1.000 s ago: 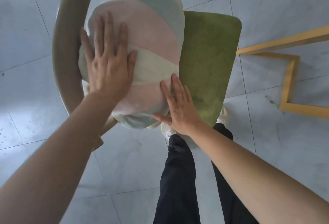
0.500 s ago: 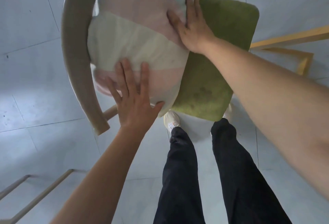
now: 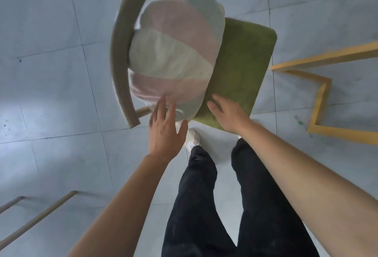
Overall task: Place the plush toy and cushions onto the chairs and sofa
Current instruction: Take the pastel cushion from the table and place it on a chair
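A round cushion (image 3: 176,52) with pink, white and pale green stripes leans against the curved tan backrest (image 3: 118,58) of a chair with a green seat pad (image 3: 243,68). My left hand (image 3: 165,132) is just below the cushion's near edge, fingers straight, fingertips at or just touching the fabric. Over the seat pad's near corner is my right hand (image 3: 227,113), fingers relaxed, holding nothing. Motion blur softens both hands.
Grey tiled floor (image 3: 51,93) surrounds the chair. A yellow metal frame (image 3: 319,101) stands to the right. Thin tan legs of other furniture (image 3: 41,216) show at the lower left. My legs in black trousers (image 3: 204,205) stand right before the seat.
Both hands have drawn back from the cushion: the left slid off its lower part, the right came from its far side down to the seat's near corner. The cushion stays on the chair.
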